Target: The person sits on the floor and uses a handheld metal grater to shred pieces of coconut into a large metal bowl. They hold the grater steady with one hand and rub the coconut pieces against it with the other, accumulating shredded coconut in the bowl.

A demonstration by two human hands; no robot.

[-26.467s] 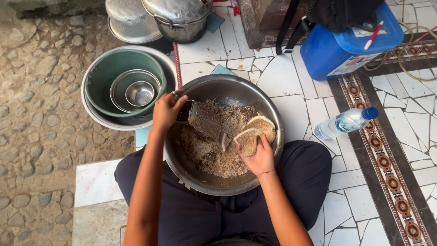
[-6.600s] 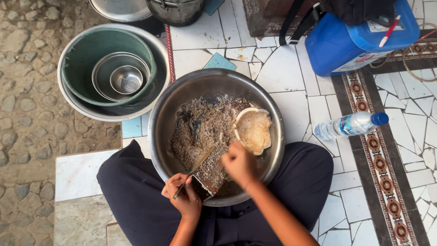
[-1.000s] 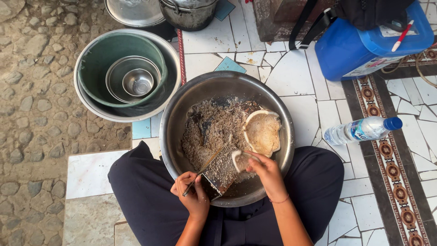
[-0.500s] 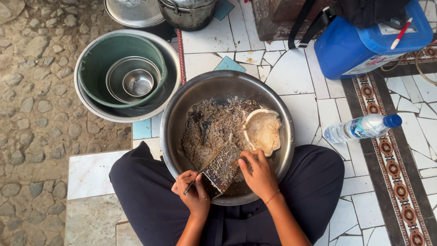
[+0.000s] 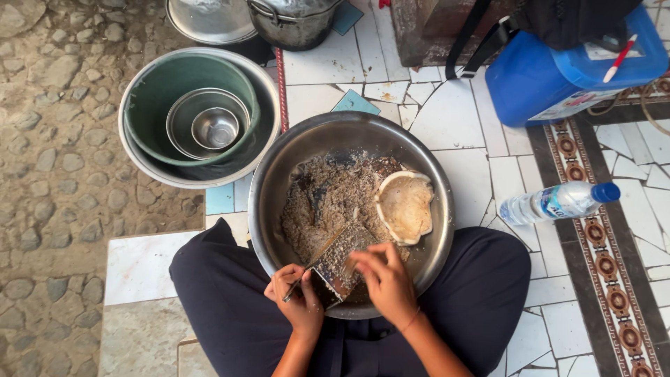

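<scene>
Broken-tile floor carries a steel basin (image 5: 279, 202) on the lap. At its six o'clock, left hand (image 5: 299, 301) grips the stiff, sharp grater (image 5: 340, 262) by its edge; right hand (image 5: 385, 279) presses something hidden, likely slippery.

The person wears dark navy trousers (image 5: 230, 293) made of soft, loose cloth with a few folds. Both arms are bare, with no sleeves showing near the left hand (image 5: 299, 301) or the right hand (image 5: 385, 283). Just behind the right hand, a thin reddish band (image 5: 410, 321) goes around the wrist.
</scene>
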